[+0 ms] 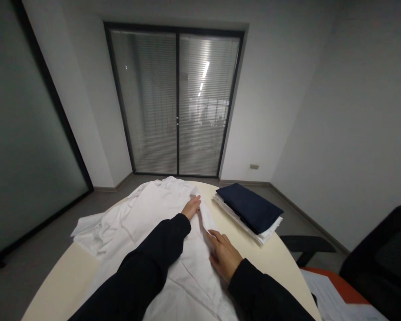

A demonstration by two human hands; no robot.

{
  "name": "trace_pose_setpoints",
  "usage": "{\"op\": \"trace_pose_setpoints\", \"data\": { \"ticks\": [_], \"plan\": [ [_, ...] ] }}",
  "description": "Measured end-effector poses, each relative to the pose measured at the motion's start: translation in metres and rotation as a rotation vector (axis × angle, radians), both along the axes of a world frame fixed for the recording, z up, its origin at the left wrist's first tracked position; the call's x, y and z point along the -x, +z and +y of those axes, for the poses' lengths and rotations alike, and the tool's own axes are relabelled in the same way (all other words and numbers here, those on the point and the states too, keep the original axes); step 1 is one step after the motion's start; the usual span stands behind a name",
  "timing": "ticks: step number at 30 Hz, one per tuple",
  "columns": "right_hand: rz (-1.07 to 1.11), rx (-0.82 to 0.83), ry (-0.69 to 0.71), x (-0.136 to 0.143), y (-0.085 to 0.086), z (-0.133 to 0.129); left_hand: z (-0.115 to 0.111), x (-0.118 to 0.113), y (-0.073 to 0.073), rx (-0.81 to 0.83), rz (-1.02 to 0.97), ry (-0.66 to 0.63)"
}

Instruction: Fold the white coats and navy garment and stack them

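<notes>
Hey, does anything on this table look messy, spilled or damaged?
I see no spill or damage. The white garment is bunched and wrinkled toward the left of the table, unlike its flatter middle. On the right, white layers stick out unevenly from under the folded navy cloth.

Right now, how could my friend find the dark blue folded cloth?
Find the rounded cream table, then its right side, beyond the right hand. The navy folded cloth lies there on folded white layers. Its dark blue colour sets it apart from them and the white garment.
</notes>
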State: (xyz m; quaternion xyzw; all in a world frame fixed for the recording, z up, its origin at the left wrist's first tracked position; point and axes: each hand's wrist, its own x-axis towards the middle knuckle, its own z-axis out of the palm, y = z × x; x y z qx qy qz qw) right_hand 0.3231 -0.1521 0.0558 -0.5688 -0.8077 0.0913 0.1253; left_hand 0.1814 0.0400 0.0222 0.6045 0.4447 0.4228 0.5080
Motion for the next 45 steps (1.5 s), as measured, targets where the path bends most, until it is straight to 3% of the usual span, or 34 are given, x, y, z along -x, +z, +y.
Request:
{"op": "trace_pose_setpoints", "data": {
  "ticks": [3,5,8,10,13,16,21,23,29,31,36,39,41,45],
  "plan": [
    [-0.069,0.022,-0.025,-0.001,0.007,-0.002,0.004,0.004,-0.007,-0.011,-0.011,0.014],
    [-0.138,0.074,-0.12,-0.002,0.014,-0.004,0.004,0.007,-0.012,-0.011,-0.003,0.007],
    [-0.267,0.237,-0.266,-0.006,0.026,-0.007,0.002,0.009,-0.017,-0.018,0.015,-0.016],
    [-0.339,0.324,-0.286,-0.009,0.034,-0.008,0.001,0.01,-0.018,-0.035,0.03,-0.032],
    [-0.305,0.31,-0.224,-0.012,0.046,-0.009,0.001,0.01,-0.013,-0.088,0.072,-0.031],
    [-0.065,0.234,-0.069,-0.008,0.056,-0.012,0.005,0.014,-0.005,-0.15,0.141,-0.009],
    [0.211,0.306,0.155,0.005,0.056,-0.018,0.012,0.024,0.004,-0.165,0.249,0.047],
    [0.166,0.344,0.175,0.006,0.054,-0.022,0.013,0.029,0.003,-0.164,0.282,0.068],
    [-0.304,0.426,-0.058,-0.001,0.057,-0.034,0.013,0.036,-0.008,-0.186,0.347,0.053],
    [-0.36,0.469,-0.027,-0.006,0.063,-0.037,0.013,0.035,-0.011,-0.195,0.352,0.048],
    [-0.267,0.593,0.195,-0.01,0.078,-0.045,0.016,0.034,-0.015,-0.221,0.353,0.023],
    [-0.303,0.684,0.208,0.003,0.067,-0.055,0.017,0.033,-0.016,-0.238,0.353,0.012],
    [-0.35,0.686,0.072,0.015,0.049,-0.061,0.017,0.033,-0.017,-0.244,0.353,0.01],
    [-0.174,0.836,0.187,0.025,0.009,-0.062,0.016,0.034,-0.019,-0.259,0.354,0.011]
  ]
}}
